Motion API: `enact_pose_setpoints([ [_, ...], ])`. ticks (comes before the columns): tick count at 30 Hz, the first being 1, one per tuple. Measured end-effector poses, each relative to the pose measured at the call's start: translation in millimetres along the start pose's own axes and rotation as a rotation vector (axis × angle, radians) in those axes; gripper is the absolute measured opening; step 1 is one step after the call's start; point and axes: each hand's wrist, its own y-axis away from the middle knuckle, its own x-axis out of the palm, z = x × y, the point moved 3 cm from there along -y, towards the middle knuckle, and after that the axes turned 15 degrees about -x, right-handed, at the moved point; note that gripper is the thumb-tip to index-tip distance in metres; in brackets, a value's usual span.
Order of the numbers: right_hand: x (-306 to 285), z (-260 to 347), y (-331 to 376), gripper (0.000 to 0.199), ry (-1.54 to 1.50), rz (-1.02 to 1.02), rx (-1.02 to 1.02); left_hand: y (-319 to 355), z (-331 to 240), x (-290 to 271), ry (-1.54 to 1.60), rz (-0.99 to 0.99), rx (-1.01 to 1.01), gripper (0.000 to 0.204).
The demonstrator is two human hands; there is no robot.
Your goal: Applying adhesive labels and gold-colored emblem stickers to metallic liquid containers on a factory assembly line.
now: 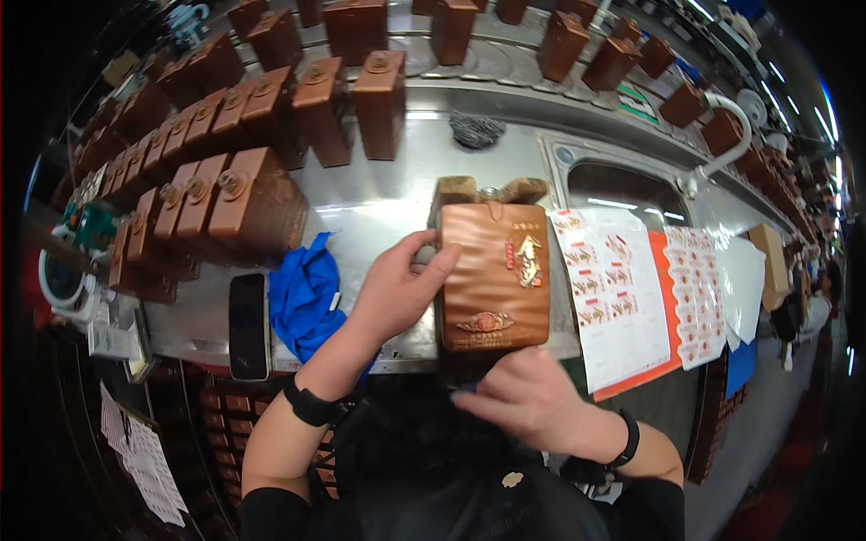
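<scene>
A flat brown rectangular bottle [492, 302] lies on the steel counter, front face up, with wavy relief, a gold-and-red emblem and a small round seal. Its narrow neck sits between two brown rough-looking pads [523, 190]. My left hand [404, 284] grips the bottle's left side, thumb on the front edge and fingers partly hidden. Just below the bottle's near edge is my right hand [532, 401], fingers curled and slightly blurred; whatever they hold cannot be made out. Sticker sheets [613, 298] on an orange backing lie right of the bottle.
Several upright brown bottles [262, 203] stand at left and along the back. A blue cloth [308, 293] and a phone [249, 325] lie left of my arm. A dark scouring pad [476, 131] is behind the bottle. At right are a sink [622, 189] and white faucet [735, 149].
</scene>
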Motion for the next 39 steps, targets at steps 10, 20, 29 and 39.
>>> enact_pose_setpoints([
  [10, -26.5, 10.0, 0.5, 0.041, -0.054, -0.026, -0.037, -12.2, -4.7, 9.0, 0.366, 0.447, -0.148, 0.052],
  [20, -159.6, -98.6, 33.4, 0.022, -0.068, -0.792, 0.639, 41.0, -50.5, -95.1, -0.143, -0.537, 0.471, 0.054],
  [29, -157.9, -374.6, -27.1, 0.052, 0.011, -0.528, 0.814, -7.5, 7.5, -94.2, -0.205, -0.941, 0.502, 0.063],
  [39, -129.4, -508.9, -113.3, 0.098, 0.408, -0.375, 0.922, 2.8, -1.0, -88.8, -0.297, -1.041, 0.337, 0.088],
])
